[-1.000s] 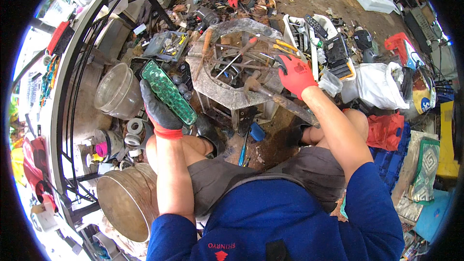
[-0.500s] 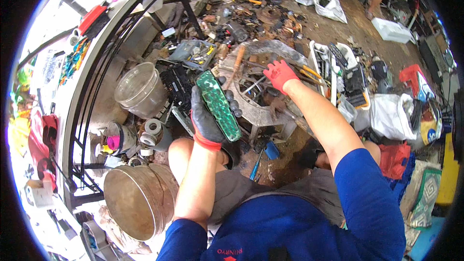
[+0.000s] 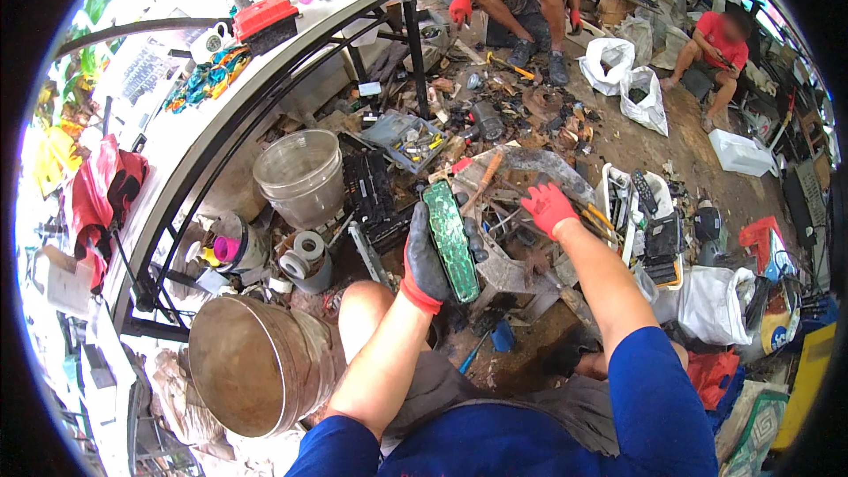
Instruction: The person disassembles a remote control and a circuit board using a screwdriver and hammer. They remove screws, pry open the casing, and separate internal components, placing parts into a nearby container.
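A long green block (image 3: 450, 243) with a scuffed, patchy surface stands nearly upright in my left hand (image 3: 426, 256). This hand wears a dark-coated glove with a red cuff, and its fingers wrap round the block's far side. My right hand (image 3: 548, 209), in a red glove, hovers at the right part of a grey metal stand (image 3: 503, 272), its fingers apart and nothing visible in them. Tools lie on the stand: a wooden handle (image 3: 488, 178) is nearest the block, and a yellow-handled tool (image 3: 597, 217) lies just right of my right hand.
A large bucket (image 3: 231, 367) stands at my left, a clear pail (image 3: 299, 178) beyond it. A white bin of scrap parts (image 3: 640, 221) sits to the right. Debris covers the ground ahead. Two people sit farther off, one wearing red gloves (image 3: 460, 9). A long table (image 3: 190, 155) runs along the left.
The view has tilted up and left, showing more of the people and table. My left hand still grips the green block, and my right hand stays over the stand, its fingers slightly shifted.
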The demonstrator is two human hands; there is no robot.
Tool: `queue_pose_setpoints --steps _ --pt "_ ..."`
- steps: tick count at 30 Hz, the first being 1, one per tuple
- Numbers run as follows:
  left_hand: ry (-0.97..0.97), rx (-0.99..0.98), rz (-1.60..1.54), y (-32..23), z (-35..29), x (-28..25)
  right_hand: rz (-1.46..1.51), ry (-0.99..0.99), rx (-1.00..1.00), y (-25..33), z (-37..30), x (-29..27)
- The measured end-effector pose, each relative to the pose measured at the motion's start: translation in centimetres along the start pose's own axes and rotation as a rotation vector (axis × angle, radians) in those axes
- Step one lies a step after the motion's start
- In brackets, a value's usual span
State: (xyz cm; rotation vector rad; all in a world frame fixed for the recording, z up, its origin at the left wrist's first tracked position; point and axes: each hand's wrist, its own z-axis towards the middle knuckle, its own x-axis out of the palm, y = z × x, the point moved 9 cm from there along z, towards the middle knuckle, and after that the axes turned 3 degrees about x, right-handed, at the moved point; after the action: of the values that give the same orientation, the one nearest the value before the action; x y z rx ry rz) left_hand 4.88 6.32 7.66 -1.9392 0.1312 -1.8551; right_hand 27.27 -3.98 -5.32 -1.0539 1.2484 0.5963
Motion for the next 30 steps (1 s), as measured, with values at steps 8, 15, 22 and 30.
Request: queue_pose_setpoints --steps 8,15,22,30 --pt "0.021 0.154 -0.024 -1.9 -0.3 0.6 0.565 -0.4 0.254 -1.1 -4.4 -17.5" --pt "0.057 0.227 0.05 -1.7 -0.6 1.7 1.588 -0.065 0.212 9.0 -19.3 -18.2" --pt "0.17 0.191 0.136 -0.8 -0.6 1.4 1.93 0.32 0.103 17.2 -22.4 -16.2" --pt "0.175 0.157 0.149 0.2 -1.3 1.8 2.213 0.374 0.018 16.7 -22.7 -18.7"
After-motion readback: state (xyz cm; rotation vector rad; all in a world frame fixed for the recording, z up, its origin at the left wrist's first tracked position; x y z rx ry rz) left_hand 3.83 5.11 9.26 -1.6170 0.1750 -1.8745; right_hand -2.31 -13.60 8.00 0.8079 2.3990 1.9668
